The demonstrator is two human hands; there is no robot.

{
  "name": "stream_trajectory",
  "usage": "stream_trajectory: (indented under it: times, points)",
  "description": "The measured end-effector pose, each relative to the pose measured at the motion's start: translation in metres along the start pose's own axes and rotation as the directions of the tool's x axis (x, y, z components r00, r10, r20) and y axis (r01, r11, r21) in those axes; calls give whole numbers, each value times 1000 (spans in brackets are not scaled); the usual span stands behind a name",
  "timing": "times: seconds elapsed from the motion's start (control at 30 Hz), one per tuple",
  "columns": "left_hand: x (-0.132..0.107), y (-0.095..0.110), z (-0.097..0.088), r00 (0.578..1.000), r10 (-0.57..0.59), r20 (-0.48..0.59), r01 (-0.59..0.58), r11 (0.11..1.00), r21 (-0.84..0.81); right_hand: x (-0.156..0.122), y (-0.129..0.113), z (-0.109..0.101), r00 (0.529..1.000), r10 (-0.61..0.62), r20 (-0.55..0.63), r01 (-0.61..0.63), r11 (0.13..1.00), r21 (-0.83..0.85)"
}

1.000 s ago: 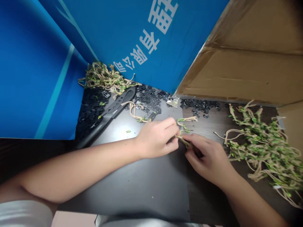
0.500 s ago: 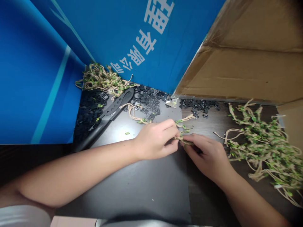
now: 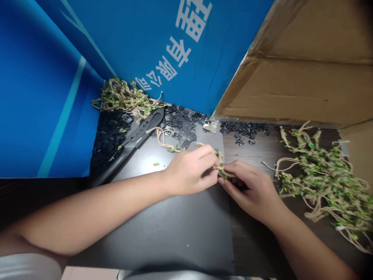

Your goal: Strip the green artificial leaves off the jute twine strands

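Note:
Between both hands is a length of tan twine with small green leaves (image 3: 221, 170). My left hand (image 3: 195, 170) pinches it from the left, fingers curled. From the right, my right hand (image 3: 250, 190) grips the same leafy twine between thumb and fingertips. Part of the twine sticks up behind my left fingers; the rest is hidden by the hands. Just beyond my left hand, a loose leafy cord (image 3: 163, 142) lies on the grey mat (image 3: 163, 233). A large tangle of leafy twine (image 3: 326, 179) lies to the right of my right hand.
Another heap of leafy twine (image 3: 125, 97) sits at the back left. A black-handled tool (image 3: 140, 136) lies diagonally beside it. Small black pieces (image 3: 244, 130) are scattered along the back. Blue panels (image 3: 131, 42) and a cardboard wall (image 3: 300, 81) enclose the far side.
The twine ends that pointed right beyond my hands have swung to the left and now stand behind my left fingers. Both hands stay in nearly the same place.

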State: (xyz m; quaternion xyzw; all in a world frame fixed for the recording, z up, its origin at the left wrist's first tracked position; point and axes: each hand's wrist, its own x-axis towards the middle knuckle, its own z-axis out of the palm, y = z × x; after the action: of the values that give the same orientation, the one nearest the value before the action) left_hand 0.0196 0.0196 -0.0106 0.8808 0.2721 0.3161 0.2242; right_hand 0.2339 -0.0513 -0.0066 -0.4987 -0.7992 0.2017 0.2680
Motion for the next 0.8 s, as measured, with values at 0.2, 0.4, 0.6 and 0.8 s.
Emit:
stream_trajectory:
  times: [0.2, 0.4, 0.6, 0.8]
  points:
    - [1, 1, -1, 1000, -20, -6, 19, 1000, -17, 3, 2, -2, 994, -59, -89, 55, 997, -49]
    - [2, 0, -1, 993, -109, -53, 106, 992, -65, 0, 3, -2, 998, -51, -46, 50, 999, -14]
    - [2, 0, -2, 989, -129, -70, 123, 989, -80, -1, 1, -2, 1000, 18, 22, -18, 1000, 10]
    - [1, -1, -1, 999, -44, -24, 41, 995, -86, 3, 1, -2, 996, -49, -79, 42, 995, -87]
